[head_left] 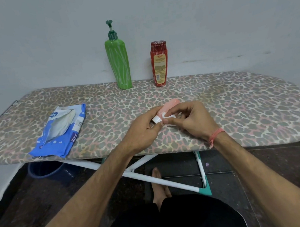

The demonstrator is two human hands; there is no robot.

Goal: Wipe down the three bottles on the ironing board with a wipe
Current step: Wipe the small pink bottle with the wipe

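Fingers of the left hand (143, 129) curl round a small pink bottle (170, 106), steadying it just above the ironing board (232, 97) so the right hand (190, 118), directly beside, can pinch a white wipe (165, 115) against its capped end.

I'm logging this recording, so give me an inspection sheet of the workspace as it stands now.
Surface: leopard-print ironing board, against a pale wall.
Job's things: green pump bottle and red bottle upright at the back edge, apart; small pink bottle held over the board; white wipe against it near its white cap.
Clutter: opened blue wipes pack on the board's left.
Hands: left hand grips the pink bottle; right hand pinches the wipe.
Cables: nothing seen.
Surroundings: white board legs, blue bucket, dark floor.
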